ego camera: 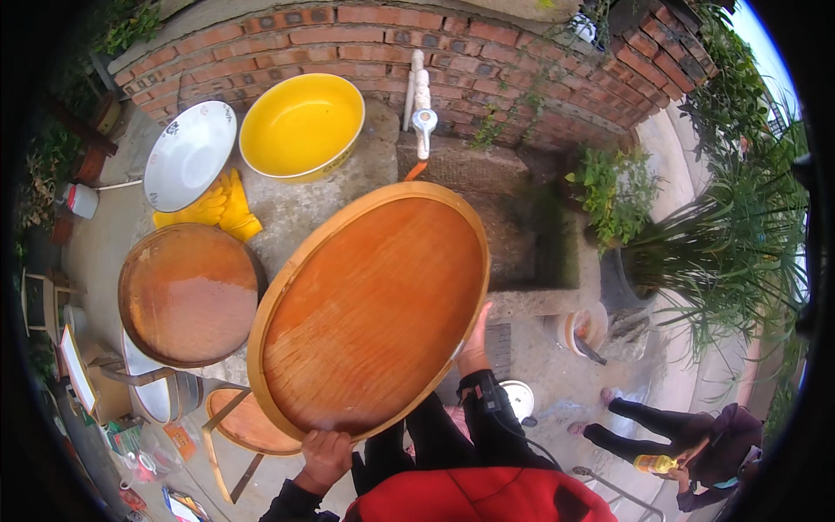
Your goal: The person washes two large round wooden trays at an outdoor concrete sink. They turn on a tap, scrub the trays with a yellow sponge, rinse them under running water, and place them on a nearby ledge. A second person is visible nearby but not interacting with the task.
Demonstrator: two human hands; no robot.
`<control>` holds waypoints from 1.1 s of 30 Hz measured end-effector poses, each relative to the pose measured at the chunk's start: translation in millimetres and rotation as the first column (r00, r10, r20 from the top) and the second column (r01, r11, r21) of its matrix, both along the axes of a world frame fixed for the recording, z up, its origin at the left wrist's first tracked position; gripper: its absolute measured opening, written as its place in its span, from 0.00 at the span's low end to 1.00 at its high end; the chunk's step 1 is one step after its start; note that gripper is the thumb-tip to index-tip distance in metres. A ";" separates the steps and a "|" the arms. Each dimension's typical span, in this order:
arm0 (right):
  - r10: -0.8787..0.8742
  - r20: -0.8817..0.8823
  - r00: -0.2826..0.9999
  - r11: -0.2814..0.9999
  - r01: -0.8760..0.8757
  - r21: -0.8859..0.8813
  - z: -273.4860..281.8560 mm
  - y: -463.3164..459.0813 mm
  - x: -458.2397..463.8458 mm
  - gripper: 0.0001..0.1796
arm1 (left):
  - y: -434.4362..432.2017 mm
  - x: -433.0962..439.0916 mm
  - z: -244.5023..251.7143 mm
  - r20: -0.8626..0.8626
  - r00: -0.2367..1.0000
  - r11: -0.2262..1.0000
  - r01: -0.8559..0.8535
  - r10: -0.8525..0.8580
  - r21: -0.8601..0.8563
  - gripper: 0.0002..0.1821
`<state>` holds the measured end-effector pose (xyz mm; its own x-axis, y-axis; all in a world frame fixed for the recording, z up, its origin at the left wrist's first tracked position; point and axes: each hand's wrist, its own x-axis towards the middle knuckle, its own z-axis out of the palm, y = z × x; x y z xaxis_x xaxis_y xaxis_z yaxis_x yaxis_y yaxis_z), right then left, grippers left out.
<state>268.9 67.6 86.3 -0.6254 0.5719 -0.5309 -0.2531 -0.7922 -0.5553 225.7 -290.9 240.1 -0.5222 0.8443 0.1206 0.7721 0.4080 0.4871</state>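
Note:
Tilted in front of me is a large round wooden tray with a pale raised rim; its orange-brown face looks wet. My left hand grips its near rim, the fingers curled over the edge. At the right side of that rim is my right hand, partly hidden behind the tray. A second round wooden tray, darker at the rim and shiny with water, lies on the concrete ledge to the left. Beyond the held tray, a white tap with an orange hose end stands before the brick wall.
A yellow enamel basin, a white enamel basin and yellow rubber gloves rest on the ledge. Right of the tap is a stone sink. Potted plants and a bucket stand right. A person holds a yellow bottle.

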 end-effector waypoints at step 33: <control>0.112 0.377 0.920 0.956 0.005 -0.294 -47.8 26.6 116.8 0.36 | -2.0 8.5 -138.8 0.044 0.995 0.884 -0.060 0.090 -0.464 0.08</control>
<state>385.7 94.1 38.5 -0.3639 0.3321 -0.8702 -0.0181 -0.9366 -0.3499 234.2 -292.9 101.3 -0.5798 0.7545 -0.3075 0.7047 0.6538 0.2755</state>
